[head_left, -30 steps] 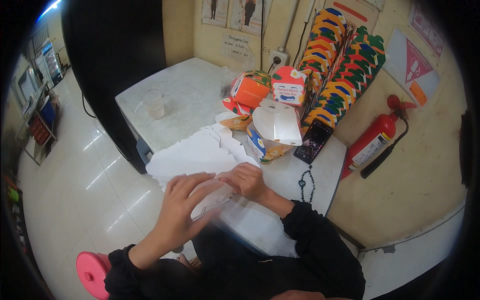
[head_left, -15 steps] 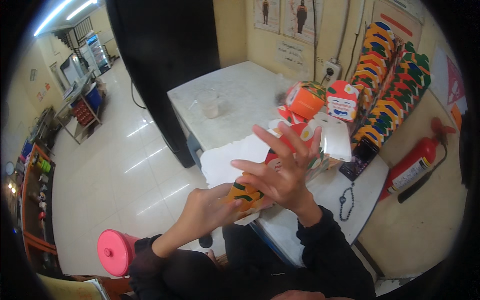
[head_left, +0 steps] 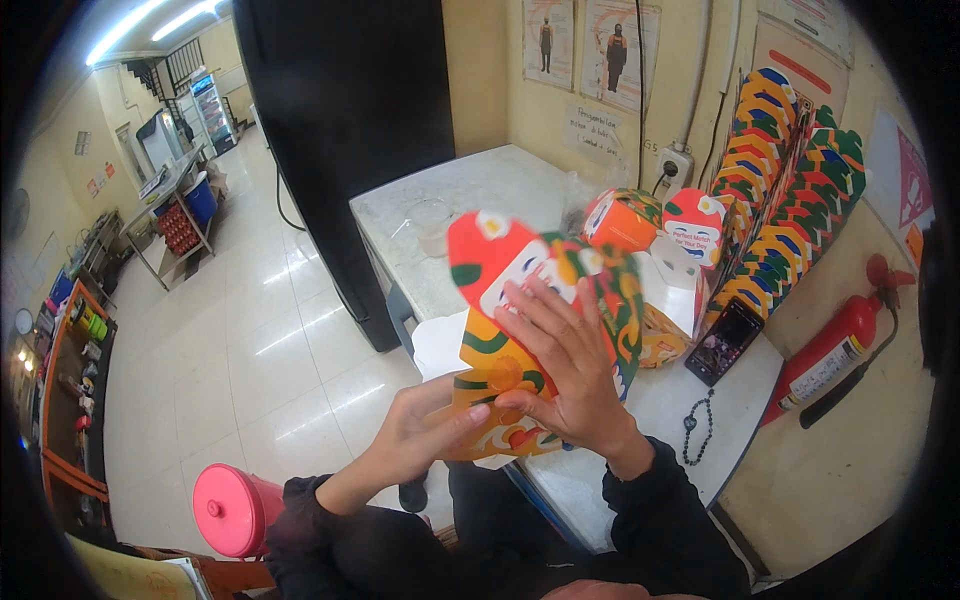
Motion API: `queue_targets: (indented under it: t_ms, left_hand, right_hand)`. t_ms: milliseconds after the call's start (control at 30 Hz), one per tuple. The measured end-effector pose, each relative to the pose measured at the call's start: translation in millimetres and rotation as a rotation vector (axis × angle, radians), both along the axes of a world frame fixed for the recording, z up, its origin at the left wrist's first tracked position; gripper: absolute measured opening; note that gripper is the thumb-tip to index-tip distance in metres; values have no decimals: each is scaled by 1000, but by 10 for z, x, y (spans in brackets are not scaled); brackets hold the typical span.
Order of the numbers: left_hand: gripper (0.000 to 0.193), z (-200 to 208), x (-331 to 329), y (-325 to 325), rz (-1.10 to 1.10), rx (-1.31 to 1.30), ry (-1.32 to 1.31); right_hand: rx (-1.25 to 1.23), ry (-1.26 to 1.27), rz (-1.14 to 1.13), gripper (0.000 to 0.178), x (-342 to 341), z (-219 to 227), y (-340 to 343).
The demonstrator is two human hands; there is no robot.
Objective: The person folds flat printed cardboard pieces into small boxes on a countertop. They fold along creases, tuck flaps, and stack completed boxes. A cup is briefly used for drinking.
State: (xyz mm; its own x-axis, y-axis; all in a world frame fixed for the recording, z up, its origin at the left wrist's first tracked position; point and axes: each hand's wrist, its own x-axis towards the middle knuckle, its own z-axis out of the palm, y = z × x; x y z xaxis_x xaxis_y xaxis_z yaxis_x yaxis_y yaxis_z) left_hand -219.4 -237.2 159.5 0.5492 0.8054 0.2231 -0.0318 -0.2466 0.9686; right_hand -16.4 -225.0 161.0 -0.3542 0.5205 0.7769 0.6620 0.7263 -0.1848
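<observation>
A cardboard food carton (head_left: 488,342), printed red, orange and green with an egg motif, is half folded in front of me. My left hand (head_left: 412,428) grips its lower left edge, thumb over the printed side and fingers behind. Across its front lies my right hand (head_left: 568,385), fingers stretched out against the panel and thumb low on the orange part. The upper red flap stands up, smeared by motion. White inner cardboard shows behind the left side. Beyond my right hand are a made-up orange box (head_left: 622,222), a red box (head_left: 692,228) and a white-sided carton (head_left: 668,278).
Nested carton blanks (head_left: 755,205) lean by the wall in long stacks. A phone (head_left: 724,342) and dark bead bracelet (head_left: 694,428) lie on the white table (head_left: 415,195). Right stands a fire extinguisher (head_left: 828,345); a pink lidded bin (head_left: 232,510) is on the left floor.
The carton has been turned and raised, so its printed outside faces me, where much white inside showed before. My right hand's spread fingers have come down onto the panel.
</observation>
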Motion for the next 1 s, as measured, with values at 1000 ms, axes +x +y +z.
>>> queue_targets:
  t_ms: [1000]
  left_hand:
    - [35, -45, 61, -277, 270, -36, -177]
  right_hand:
    - [62, 413, 388, 18, -127, -23, -128]
